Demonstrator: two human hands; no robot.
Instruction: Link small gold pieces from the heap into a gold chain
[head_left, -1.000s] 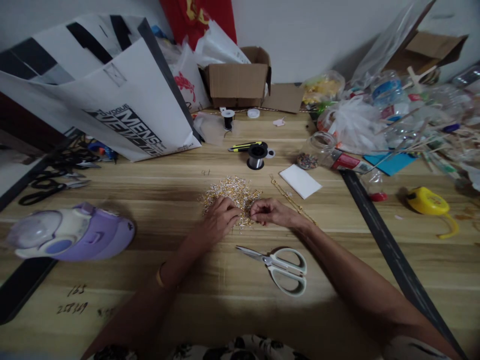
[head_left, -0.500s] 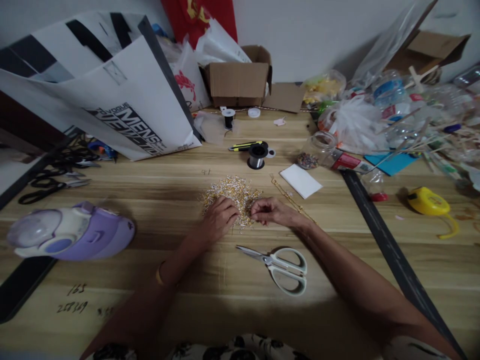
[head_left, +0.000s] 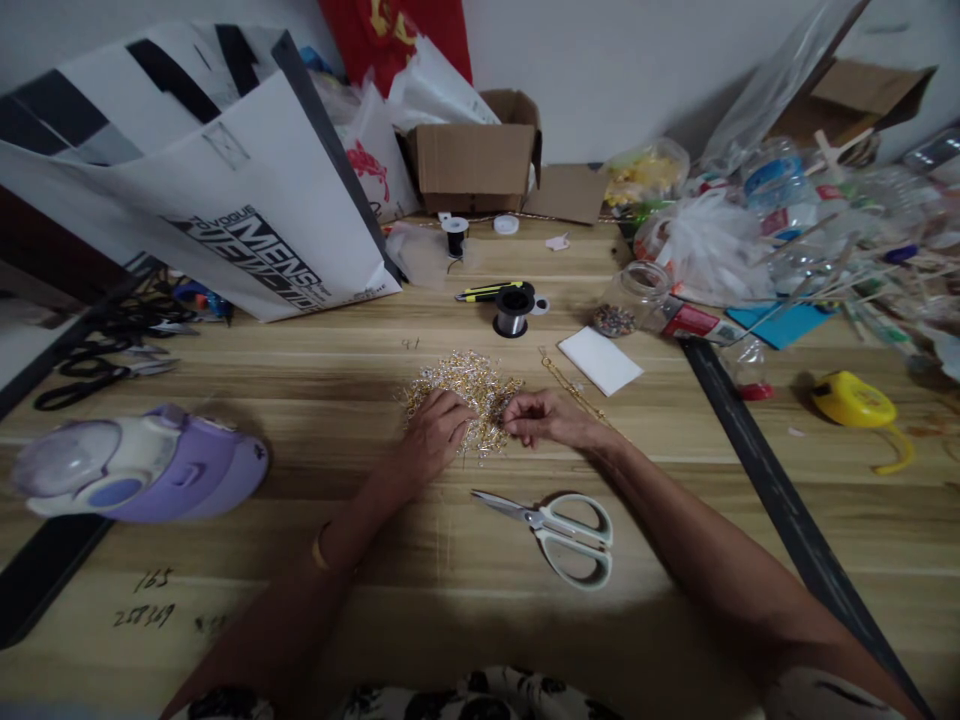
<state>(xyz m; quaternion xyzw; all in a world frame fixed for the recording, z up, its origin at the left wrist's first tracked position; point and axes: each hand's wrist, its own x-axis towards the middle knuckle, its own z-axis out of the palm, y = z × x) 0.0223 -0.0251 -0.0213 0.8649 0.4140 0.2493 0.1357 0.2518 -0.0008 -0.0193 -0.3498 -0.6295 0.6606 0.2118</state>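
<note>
A pile of small gold and silver metal pieces (head_left: pixel 463 374) lies in the middle of the wooden table. At its lower left edge rests my left hand (head_left: pixel 436 430), fingers curled and pressed together over the pieces. My right hand (head_left: pixel 547 418) faces it from the right edge of the pile, thumb and forefinger in a pinch. Whatever the two hands hold is too small to make out. A thin gold chain (head_left: pixel 564 380) runs beside and partly behind my right hand. Just below the hands lie scissors (head_left: pixel 534 518) with pale handles, blades pointing left.
Behind the pile are a wire spool (head_left: pixel 513 315), a yellow-black cutter (head_left: pixel 480 292) and a white card (head_left: pixel 600 360). A bead jar (head_left: pixel 641 290) lies to the right, with a yellow tape measure (head_left: pixel 855 400) farther out. At left stand a purple bottle (head_left: pixel 180 465) and a large paper bag (head_left: pixel 247 190).
My right hand has shifted very slightly right, and the fingertips of my left hand have drawn a little back to the left. The view has moved slightly.
</note>
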